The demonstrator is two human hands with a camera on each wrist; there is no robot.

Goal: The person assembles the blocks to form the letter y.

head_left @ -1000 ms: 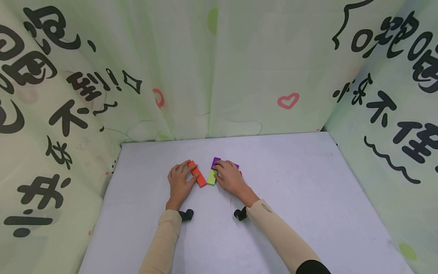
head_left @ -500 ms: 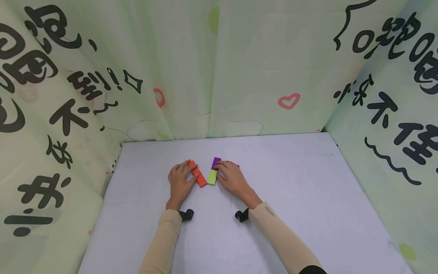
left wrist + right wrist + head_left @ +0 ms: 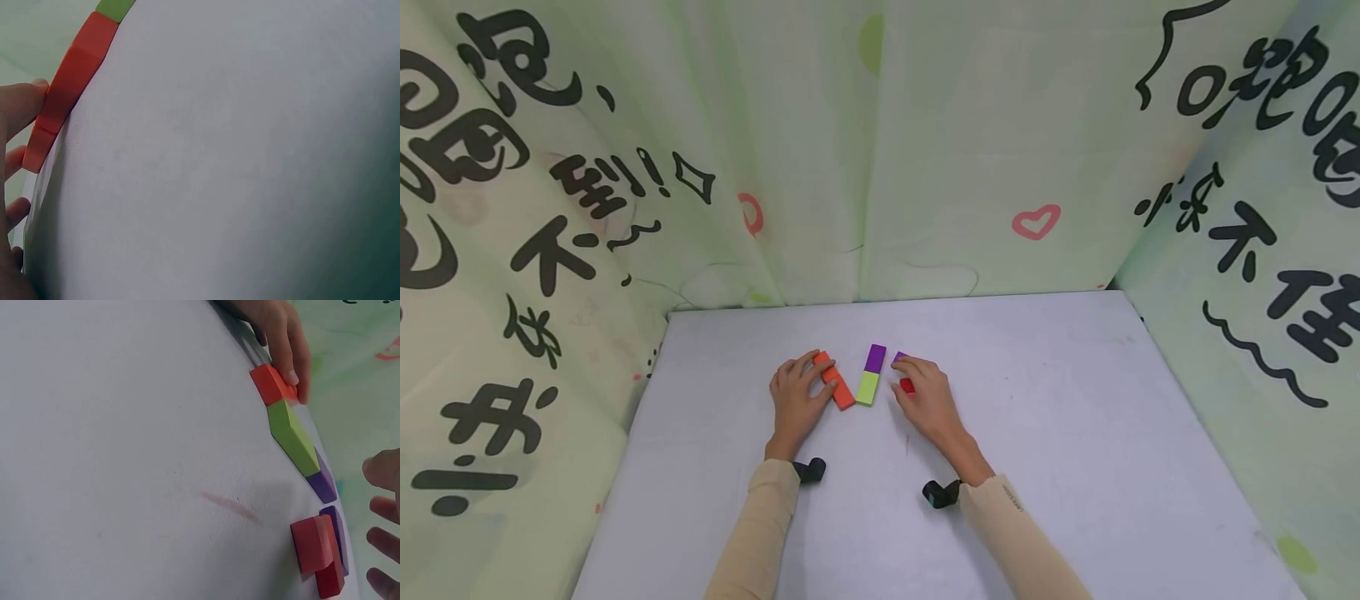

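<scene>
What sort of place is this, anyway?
Probably a curtained-off tabletop workspace, judging by the pale green printed curtains around a white table with small colored blocks on it.

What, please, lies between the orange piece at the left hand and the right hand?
In the head view, a lime-green block with a purple block at its far end, then bare tabletop.

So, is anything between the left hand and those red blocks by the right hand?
Yes: the orange blocks the left hand touches, then the green block with a purple block at its far end. The right hand also partly covers the red blocks in the head view.
</scene>
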